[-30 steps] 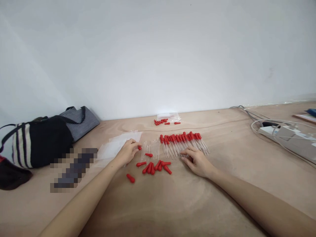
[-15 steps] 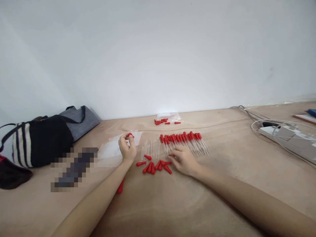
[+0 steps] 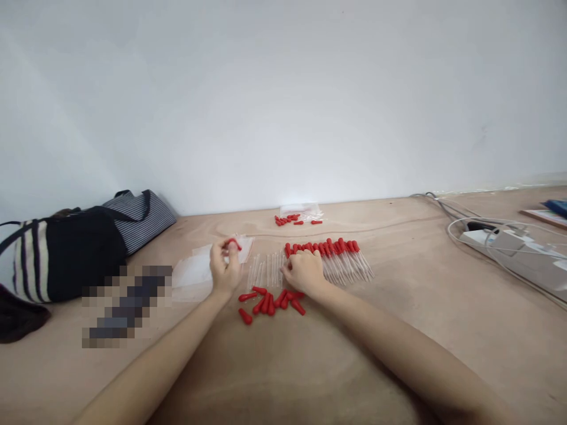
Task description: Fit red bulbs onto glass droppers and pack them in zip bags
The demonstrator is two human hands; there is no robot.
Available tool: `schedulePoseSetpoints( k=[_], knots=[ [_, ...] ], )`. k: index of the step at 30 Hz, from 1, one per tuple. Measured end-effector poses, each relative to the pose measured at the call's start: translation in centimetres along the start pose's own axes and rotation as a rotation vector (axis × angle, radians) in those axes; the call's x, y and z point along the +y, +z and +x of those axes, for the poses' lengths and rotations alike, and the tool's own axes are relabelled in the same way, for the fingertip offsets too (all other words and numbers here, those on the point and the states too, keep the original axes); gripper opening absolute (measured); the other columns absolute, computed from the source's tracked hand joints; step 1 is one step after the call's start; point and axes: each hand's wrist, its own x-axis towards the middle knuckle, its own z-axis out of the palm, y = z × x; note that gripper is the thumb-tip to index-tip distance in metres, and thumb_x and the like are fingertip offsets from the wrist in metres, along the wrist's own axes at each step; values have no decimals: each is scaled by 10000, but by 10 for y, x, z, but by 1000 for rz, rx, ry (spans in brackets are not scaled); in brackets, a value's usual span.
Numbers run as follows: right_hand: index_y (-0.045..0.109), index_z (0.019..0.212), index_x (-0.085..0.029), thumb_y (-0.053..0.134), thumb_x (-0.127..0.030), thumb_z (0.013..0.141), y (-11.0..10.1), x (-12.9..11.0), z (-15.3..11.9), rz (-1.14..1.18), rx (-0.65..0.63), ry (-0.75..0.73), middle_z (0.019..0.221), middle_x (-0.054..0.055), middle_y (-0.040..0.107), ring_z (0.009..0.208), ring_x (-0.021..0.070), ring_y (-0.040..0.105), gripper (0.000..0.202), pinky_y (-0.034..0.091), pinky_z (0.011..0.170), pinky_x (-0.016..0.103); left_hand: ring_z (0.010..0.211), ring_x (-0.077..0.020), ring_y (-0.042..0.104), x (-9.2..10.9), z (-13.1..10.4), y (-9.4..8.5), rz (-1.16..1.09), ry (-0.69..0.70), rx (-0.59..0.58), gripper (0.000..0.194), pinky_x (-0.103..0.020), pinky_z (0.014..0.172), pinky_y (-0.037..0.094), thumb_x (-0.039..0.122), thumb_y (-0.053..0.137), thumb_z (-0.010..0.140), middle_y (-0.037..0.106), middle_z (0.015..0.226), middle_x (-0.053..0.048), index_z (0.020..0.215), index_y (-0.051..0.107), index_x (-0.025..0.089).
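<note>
Held bulb: one red rubber bulb [image 3: 233,241], raised beside the clear bags, pinched between thumb and fingers of the left hand [image 3: 225,268].
Right hand: [image 3: 305,271] lowered at the right end of the bare tubes, fingers bent; cannot tell whether they are closed on a tube.
Bare tubes: [image 3: 267,270] about eight, clear, side by side between the hands.
Loose bulbs: [image 3: 270,304] roughly eleven, red, nearer the wearer.
Capped tubes: [image 3: 348,260] about fifteen, red ends away from wearer; some hidden by right hand.
Far bulbs: [image 3: 287,220] about ten, two lying apart.
Clear bags: [image 3: 192,273] stacked, count uncertain.
Lettering: too small to read on the white power strip [image 3: 509,247].
Surface: wood-grain table [image 3: 283,372].
Room: pale wall [image 3: 283,100]; black bag [image 3: 88,254] and striped bag [image 3: 144,227] at left.
</note>
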Motion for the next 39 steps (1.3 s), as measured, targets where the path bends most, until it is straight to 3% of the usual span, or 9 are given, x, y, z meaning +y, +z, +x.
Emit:
schedulePoseSetpoints(
  k=[3, 5, 10, 14, 21, 25, 29, 35, 39],
  knots=[
    [636, 807, -132, 476, -361, 741, 1, -6, 9, -15, -80, 48, 877, 137, 628, 874, 249, 536, 287, 286, 782, 393, 735, -154, 505, -9, -26, -33, -55, -71, -68, 218, -275, 699, 414, 390, 413, 784, 512, 763, -23, 830, 471, 184],
    [630, 842, -132, 496, -287, 718, 2, -12, 18, -9, -154, 99, 894, 146, 630, 876, 248, 550, 240, 282, 790, 397, 663, -144, 489, -10, -36, -43, -108, -145, -97, 233, -268, 642, 417, 412, 423, 775, 500, 718, -10, 818, 467, 187],
    [630, 838, -135, 551, -198, 643, 4, -19, 33, 19, -253, 164, 848, 134, 648, 846, 261, 581, 219, 274, 814, 429, 617, -141, 476, -3, -42, -38, -146, -207, -165, 285, -266, 596, 424, 475, 426, 762, 491, 658, 1, 769, 464, 192],
    [624, 818, -139, 561, -220, 648, -2, -18, 33, 57, -261, 172, 820, 120, 652, 813, 250, 592, 198, 295, 809, 427, 662, -145, 514, -4, -41, -30, -178, -246, -214, 309, -286, 647, 447, 492, 429, 756, 552, 743, -26, 789, 461, 186],
    [574, 715, -156, 390, -290, 786, -29, 11, 14, 181, -175, 85, 768, 76, 631, 733, 178, 575, 238, 378, 622, 264, 674, -145, 543, -7, -39, -18, -217, -282, -116, 271, -281, 633, 458, 463, 411, 768, 568, 746, -28, 807, 411, 194],
    [485, 733, -160, 390, -224, 796, -31, 45, -13, 417, 66, -119, 695, 33, 578, 650, 129, 526, 131, 376, 589, 226, 714, -146, 544, 1, -39, -6, -211, -157, -87, 229, -289, 686, 448, 415, 398, 794, 559, 757, -33, 838, 405, 191],
    [449, 755, -178, 385, -197, 799, -23, 75, -44, 529, 166, -241, 676, 18, 535, 602, 121, 492, 80, 381, 569, 231, 754, -150, 556, 12, -40, 8, -247, -87, -134, 223, -296, 726, 445, 400, 390, 806, 551, 775, -37, 861, 416, 185],
    [462, 963, -175, 387, -209, 807, -11, 92, -64, 618, 276, -133, 800, 58, 579, 685, 152, 534, 176, 422, 620, 270, 720, -141, 561, 21, -26, 10, -322, -90, -118, 254, -274, 694, 450, 415, 436, 782, 548, 744, -27, 852, 451, 171],
    [494, 907, -176, 385, -225, 812, -11, 88, -62, 618, 300, -136, 771, 51, 568, 669, 151, 523, 153, 424, 619, 275, 687, -128, 559, 20, -20, -2, -368, -112, -89, 273, -250, 641, 458, 408, 485, 759, 552, 733, -21, 868, 466, 159]
  ],
)
